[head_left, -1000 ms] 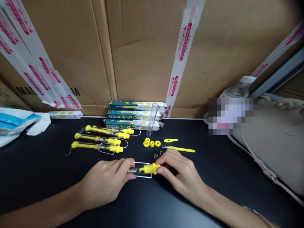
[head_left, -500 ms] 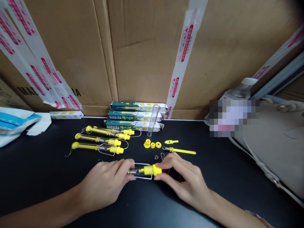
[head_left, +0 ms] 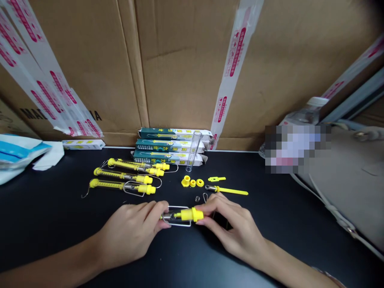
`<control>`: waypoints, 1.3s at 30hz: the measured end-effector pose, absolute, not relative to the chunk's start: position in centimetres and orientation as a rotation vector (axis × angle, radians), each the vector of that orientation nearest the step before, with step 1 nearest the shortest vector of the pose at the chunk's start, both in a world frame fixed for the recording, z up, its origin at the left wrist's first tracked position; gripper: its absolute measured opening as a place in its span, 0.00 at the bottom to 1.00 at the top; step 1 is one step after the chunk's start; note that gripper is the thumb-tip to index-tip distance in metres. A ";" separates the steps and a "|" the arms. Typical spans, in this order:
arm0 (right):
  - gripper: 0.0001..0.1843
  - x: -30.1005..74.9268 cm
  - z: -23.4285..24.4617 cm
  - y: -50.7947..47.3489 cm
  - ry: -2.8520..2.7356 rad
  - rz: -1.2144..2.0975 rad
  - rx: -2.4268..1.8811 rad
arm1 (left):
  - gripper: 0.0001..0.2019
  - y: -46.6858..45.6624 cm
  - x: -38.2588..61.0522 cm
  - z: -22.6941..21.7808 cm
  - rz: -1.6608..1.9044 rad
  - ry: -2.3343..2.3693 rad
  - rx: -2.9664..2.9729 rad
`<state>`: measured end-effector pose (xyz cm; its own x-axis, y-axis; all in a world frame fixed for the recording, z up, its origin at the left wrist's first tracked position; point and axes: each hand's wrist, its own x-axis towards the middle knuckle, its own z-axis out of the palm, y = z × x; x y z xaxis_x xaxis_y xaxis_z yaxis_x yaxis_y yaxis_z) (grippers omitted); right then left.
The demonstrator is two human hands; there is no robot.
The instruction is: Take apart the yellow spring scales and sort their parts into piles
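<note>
Both my hands hold one yellow spring scale (head_left: 183,215) low over the black table (head_left: 54,224). My left hand (head_left: 132,232) pinches its clear tube end, fingers closed. At the yellow cap end, my right hand (head_left: 231,226) grips with thumb and fingers. A wire loop runs around the part between the hands. Just beyond lie loose parts: yellow caps (head_left: 192,182), a small yellow clip (head_left: 216,179), a yellow rod with a hook (head_left: 229,191) and a tiny spring (head_left: 197,198).
Three finished yellow scales (head_left: 126,176) lie at the left centre. Stacked green boxes (head_left: 168,146) and a clear tube (head_left: 192,151) stand against the cardboard wall. A beige bag (head_left: 345,188) and a bottle fill the right; white packets (head_left: 21,154) lie far left.
My right hand has shifted slightly left along the scale's yellow cap and closed around it. The left hand and the scale have hardly moved.
</note>
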<state>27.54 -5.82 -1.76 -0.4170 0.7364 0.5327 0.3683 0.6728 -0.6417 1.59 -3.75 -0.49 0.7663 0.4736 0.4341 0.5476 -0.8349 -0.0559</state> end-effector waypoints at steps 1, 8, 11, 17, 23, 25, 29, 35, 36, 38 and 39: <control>0.05 27.6 -1.9 -5.9 -2.030 0.537 -0.827 | 0.15 -3.8 1.6 -0.5 -0.609 -0.825 -2.795; 0.11 27.7 -1.3 -6.2 -2.010 0.619 -0.799 | 0.15 -3.9 1.5 -0.4 -0.602 -0.849 -2.823; 0.05 27.6 -1.2 -6.1 -1.988 0.648 -0.825 | 0.15 -3.9 1.6 -0.3 -0.586 -0.829 -2.808; 0.10 27.2 -1.7 -6.1 -1.977 0.565 -0.769 | 0.16 -3.7 1.8 -0.4 -0.620 -0.882 -2.808; 0.20 27.2 -1.4 -6.2 -1.993 0.509 -0.960 | 0.15 -3.8 1.6 -0.6 -0.632 -0.935 -2.789; 0.11 27.3 -1.2 -6.0 -2.004 0.520 -0.992 | 0.15 -3.8 1.5 -0.6 -0.638 -0.931 -2.780; 0.13 27.1 -1.2 -5.9 -2.015 0.524 -0.951 | 0.16 -3.8 1.5 -0.5 -0.629 -0.918 -2.797; 0.09 27.1 -1.5 -6.1 -1.961 0.530 -0.898 | 0.16 -3.9 1.6 -0.5 -0.606 -0.957 -2.799; 0.11 27.1 -1.4 -6.1 -1.964 0.532 -0.875 | 0.16 -3.9 1.6 -0.5 -0.608 -0.963 -2.802; 0.12 27.2 -1.3 -6.2 -1.977 0.531 -0.830 | 0.16 -3.8 1.6 -0.5 -0.613 -0.972 -2.808; 0.12 27.2 -1.2 -6.2 -1.978 0.533 -0.812 | 0.15 -3.8 1.6 -0.4 -0.620 -0.967 -2.808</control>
<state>27.24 -6.23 -1.19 -0.3750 0.7218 0.5817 0.3314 0.6904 -0.6430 1.58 -3.81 -0.44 0.7140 0.5664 0.4115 0.6102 -0.7917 0.0309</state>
